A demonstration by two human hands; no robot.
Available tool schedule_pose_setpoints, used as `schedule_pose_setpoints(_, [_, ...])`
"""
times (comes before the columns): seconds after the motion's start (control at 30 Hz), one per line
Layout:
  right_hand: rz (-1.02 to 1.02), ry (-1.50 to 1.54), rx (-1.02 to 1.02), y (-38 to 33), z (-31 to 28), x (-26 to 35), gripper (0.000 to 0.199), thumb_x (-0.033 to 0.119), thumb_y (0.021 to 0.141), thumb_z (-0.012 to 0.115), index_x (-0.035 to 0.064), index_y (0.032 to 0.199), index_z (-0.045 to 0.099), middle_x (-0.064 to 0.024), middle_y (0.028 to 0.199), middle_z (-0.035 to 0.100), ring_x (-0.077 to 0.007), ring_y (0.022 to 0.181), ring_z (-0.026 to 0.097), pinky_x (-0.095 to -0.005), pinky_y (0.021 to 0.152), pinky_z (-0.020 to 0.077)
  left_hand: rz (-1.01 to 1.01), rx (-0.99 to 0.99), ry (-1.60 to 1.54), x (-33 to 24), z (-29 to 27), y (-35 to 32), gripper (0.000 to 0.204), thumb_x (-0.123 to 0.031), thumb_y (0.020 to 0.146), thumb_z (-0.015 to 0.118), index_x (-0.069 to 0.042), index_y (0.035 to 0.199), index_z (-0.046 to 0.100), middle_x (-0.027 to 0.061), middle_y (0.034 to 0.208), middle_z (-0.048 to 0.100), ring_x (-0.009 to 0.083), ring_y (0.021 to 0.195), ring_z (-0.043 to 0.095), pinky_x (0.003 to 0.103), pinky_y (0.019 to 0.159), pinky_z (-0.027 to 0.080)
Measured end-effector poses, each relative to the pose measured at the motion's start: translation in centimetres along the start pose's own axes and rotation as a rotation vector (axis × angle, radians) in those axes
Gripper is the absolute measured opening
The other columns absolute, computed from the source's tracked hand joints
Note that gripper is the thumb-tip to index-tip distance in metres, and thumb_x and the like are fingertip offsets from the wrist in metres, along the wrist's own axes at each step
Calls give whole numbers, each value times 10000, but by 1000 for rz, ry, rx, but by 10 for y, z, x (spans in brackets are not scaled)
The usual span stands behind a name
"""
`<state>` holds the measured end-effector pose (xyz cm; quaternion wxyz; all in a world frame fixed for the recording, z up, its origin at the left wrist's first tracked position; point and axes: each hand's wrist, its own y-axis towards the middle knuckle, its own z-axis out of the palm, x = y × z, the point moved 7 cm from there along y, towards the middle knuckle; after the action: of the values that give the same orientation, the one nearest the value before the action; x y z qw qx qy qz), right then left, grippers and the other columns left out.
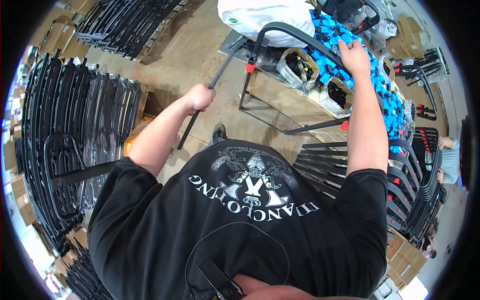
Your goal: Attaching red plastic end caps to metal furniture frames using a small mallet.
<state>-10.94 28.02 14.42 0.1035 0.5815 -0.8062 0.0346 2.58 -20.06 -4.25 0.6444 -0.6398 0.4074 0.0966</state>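
Observation:
My left hand (201, 97) is closed round a thin, straight black bar (187, 131), which slants across in front of me. My right hand (356, 59) reaches over the table, its fingers curled at the upper bar of a bent black tube frame (295, 33); the fingers' undersides are hidden. This frame carries red clips (251, 66) and stands tilted against the table side. Beneath and beyond my right hand lies a heap of blue and black plastic parts (325, 30). Two open containers of small black parts (298, 67) sit beside the heap.
A white sack (270, 20) lies at the table's far end. Stacked black frames (55, 115) stand at the left, and more (120, 25) lie on a far pallet. Black frames with red clips (400, 185) lean at the right, near another person's hands (444, 143). Cardboard boxes (405, 37) stand behind.

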Motion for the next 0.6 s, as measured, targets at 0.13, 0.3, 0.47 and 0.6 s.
schedule_pose_setpoints(0.13, [-3,-3,-20,0,-1,3,598,572,905,561,18,1107,654,-223,1156,702,-390,1118,654,-474,971,496,-43,-153,-410,40,-18,29,149,-98,941,526,-130,818,449,-30,653,432,111,465,391,298,406,319])
schedule_pose_setpoints(0.3, [11,-41,44,-1,0,3,623,577,907,543,15,1153,652,-228,1193,692,-381,1149,647,-473,989,492,91,17,378,-8,27,-15,175,-181,939,533,-21,985,585,46,676,551,197,536,543,344,475,439])
schedule_pose_setpoints(0.47, [12,-24,-4,3,1,1,599,563,905,553,15,1128,649,-220,1171,700,-386,1132,651,-478,977,495,224,-113,536,2,-5,-5,144,-167,935,548,-30,972,575,34,683,535,181,517,513,336,451,415])
schedule_pose_setpoints(0.6, [13,-14,33,1,2,6,588,562,905,553,18,1105,650,-225,1164,700,-389,1115,657,-479,969,497,-112,-111,-250,59,-18,20,85,-80,927,540,-83,846,516,0,635,448,121,467,415,293,396,317])
